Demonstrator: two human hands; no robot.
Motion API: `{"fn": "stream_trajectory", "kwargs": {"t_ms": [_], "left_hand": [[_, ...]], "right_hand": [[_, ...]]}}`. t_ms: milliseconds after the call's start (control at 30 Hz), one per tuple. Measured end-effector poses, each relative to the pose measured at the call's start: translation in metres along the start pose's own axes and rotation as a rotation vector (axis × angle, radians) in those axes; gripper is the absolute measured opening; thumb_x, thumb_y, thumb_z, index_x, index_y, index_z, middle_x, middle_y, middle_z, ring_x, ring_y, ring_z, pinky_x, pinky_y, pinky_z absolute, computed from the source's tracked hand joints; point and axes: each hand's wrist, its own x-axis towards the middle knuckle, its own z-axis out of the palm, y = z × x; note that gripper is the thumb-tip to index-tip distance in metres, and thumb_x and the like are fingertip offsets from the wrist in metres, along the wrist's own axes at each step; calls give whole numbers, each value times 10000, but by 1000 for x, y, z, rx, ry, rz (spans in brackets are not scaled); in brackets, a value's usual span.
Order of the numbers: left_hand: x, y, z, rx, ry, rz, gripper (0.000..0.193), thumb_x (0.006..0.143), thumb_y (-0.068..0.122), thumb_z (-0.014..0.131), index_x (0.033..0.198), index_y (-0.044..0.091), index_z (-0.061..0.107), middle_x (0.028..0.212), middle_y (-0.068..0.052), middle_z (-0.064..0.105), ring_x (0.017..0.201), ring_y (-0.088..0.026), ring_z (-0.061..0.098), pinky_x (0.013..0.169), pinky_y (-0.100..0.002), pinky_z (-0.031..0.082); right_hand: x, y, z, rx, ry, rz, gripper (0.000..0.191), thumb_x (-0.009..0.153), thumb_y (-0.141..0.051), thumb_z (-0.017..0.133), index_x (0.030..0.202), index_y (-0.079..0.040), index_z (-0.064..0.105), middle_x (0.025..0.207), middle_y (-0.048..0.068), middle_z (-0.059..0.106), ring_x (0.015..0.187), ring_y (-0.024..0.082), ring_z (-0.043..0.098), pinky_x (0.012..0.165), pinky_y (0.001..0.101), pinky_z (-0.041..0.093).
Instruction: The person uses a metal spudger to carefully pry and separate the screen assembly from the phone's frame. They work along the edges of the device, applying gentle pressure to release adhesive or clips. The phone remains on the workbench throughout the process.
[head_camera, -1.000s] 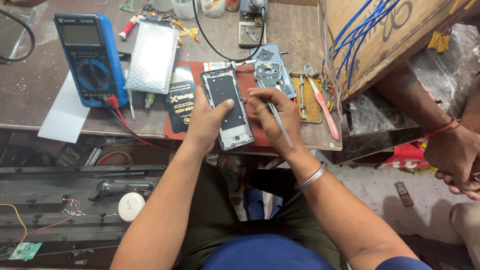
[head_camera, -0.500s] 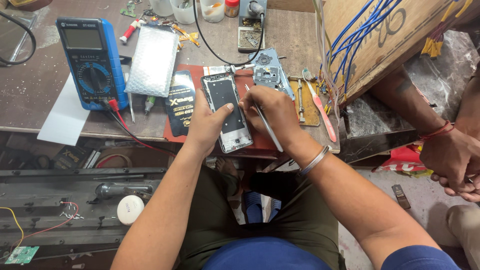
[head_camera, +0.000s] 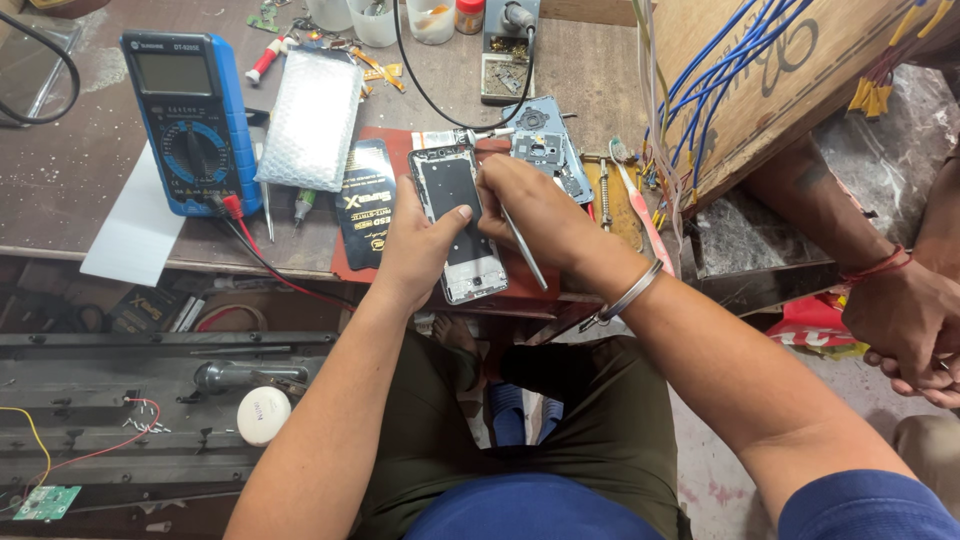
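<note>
An opened phone frame (head_camera: 452, 205), silver-edged with a dark inside, lies over a red mat (head_camera: 400, 150) at the bench's front edge. My left hand (head_camera: 412, 252) grips its left side, thumb resting on the dark middle. My right hand (head_camera: 535, 212) hovers at the frame's upper right and pinches metal tweezers (head_camera: 522, 246), whose shaft runs back under my palm toward the wrist. A metal bangle (head_camera: 628, 296) circles that wrist. Just behind the right hand sits a grey phone back part (head_camera: 545, 145) with camera holes.
A blue multimeter (head_camera: 185, 120) with red and black leads stands at left, beside a bubble-wrap pouch (head_camera: 310, 118) and a black packet (head_camera: 362, 205). A cardboard box (head_camera: 770, 80) with blue wires rises at right. Another person's hands (head_camera: 910, 320) rest at far right.
My right hand has shifted up along the phone's right edge, from the lower middle to the top corner, carrying the tweezers. The left hand keeps its hold.
</note>
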Motion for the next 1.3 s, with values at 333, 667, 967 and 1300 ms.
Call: {"fn": "stream_trajectory", "kwargs": {"t_ms": [333, 667, 967, 1300], "left_hand": [[2, 3, 3, -50, -24, 8, 342, 938, -40, 608, 1183, 35, 381, 1140, -152, 625, 980, -178, 703, 782, -327, 643], [-1, 5, -1, -130, -45, -36, 410, 927, -46, 563, 1288, 16, 379, 1153, -172, 651, 1037, -254, 730, 821, -372, 661], [-1, 10, -1, -115, -59, -25, 509, 909, -53, 572, 1370, 20, 368, 1180, -175, 659, 1073, -258, 722, 852, -372, 657], [-2, 8, -7, -122, -69, 16, 535, 913, -40, 670, 1399, 18, 455, 1183, -145, 672, 1078, -228, 686, 920, -360, 605]], "right_hand": [[0, 9, -16, 621, -54, 276, 140, 952, -31, 551, 1004, -74, 428, 890, -5, 457, 790, 99, 419, 679, 258, 426], [-81, -36, -55, 787, -224, 663, 330, 1048, -125, 702, 942, -83, 392, 764, 98, 511, 664, 139, 480, 568, 260, 377], [-83, -41, -33, 965, 183, 418, 348, 1045, -471, 487, 1107, -130, 467, 1232, 165, 691, 988, 203, 689, 859, 354, 573], [-50, -18, 30, 1096, 574, 450, 157, 969, -70, 736, 1065, 8, 638, 1124, 147, 720, 1030, 185, 716, 974, 349, 606]]}}
